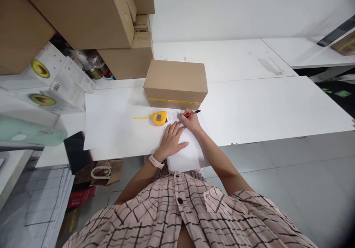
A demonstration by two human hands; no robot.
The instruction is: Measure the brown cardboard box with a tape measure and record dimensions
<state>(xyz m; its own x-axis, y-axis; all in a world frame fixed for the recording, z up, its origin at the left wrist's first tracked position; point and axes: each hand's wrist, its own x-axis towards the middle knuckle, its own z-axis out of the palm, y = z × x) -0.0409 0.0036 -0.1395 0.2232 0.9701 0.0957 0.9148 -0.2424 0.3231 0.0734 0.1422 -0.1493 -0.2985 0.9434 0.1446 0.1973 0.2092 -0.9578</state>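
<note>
My right hand [191, 121] is closed around a red and black pen [193, 113], its lower end near the writing on a white sheet of paper [186, 155]. Flat on the same paper lies my left hand [172, 140], fingers spread, with a pale band on the wrist. Just left of the writing sits a yellow tape measure [159, 118] with a short length of its blade pulled out. Behind both hands stands a closed brown cardboard box [176, 78], a yellow strip running along its front.
A blank white sheet [104, 120] lies on the white table [257, 107] to the left. Large cartons [74, 11] are stacked at the back left, beside white boxes with avocado pictures [61, 78]. A pale green roll [30, 130] and a dark flat object [77, 152] are at the left edge.
</note>
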